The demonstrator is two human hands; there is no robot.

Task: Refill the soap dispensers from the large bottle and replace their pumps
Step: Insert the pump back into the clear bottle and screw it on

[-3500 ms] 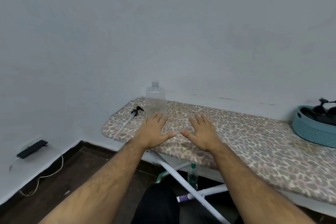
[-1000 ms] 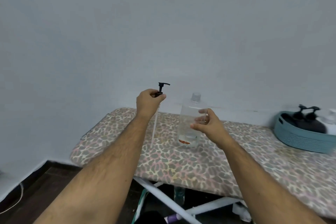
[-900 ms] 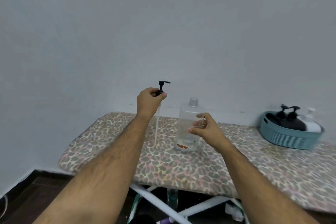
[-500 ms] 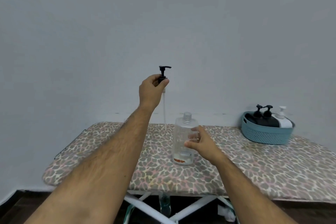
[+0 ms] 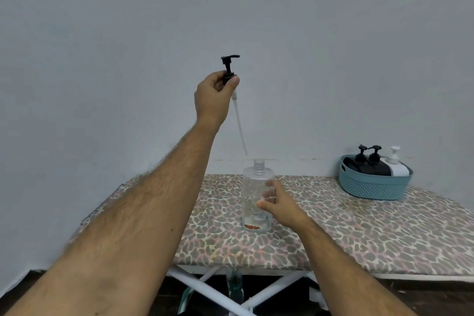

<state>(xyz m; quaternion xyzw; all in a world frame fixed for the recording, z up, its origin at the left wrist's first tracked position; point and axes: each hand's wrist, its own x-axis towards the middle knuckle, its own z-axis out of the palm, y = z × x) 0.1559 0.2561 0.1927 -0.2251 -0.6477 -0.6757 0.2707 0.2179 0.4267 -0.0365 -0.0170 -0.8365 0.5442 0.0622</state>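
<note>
Raised higher now, the left hand pinches the pump, tube tip just above the bottle the right hand grips, so insertion seems next.

The leopard-print surface carries a clear bottle standing upright near its middle, and a teal basket at its far right.
</note>
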